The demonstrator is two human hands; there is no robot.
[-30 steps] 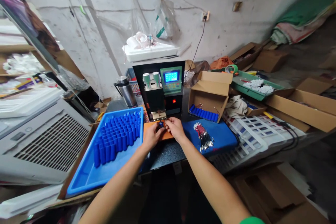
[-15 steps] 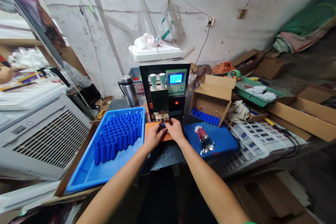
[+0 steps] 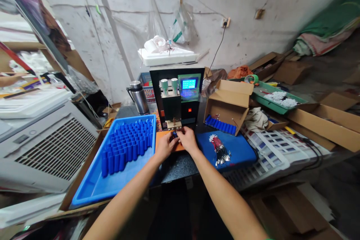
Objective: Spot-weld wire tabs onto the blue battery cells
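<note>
A small blue battery cell sits at the fingertips of both hands, just below the electrodes of a spot welder. My left hand is closed on the cell from the left, resting over the orange block in front of the machine. From the right, my right hand pinches close against the cell; what lies between its fingers is too small to make out. The fingers partly cover the cell.
At left, a blue tray holds many upright blue cells. Red and black wire leads lie on a blue pad. Behind them, a cardboard box holds wired cells. A steel flask stands beside the welder. Another person's arm shows far left.
Both my hands stay in nearly the same place at the welder. At far left, the other person's arm has shifted and a red-and-black bar has come into view.
</note>
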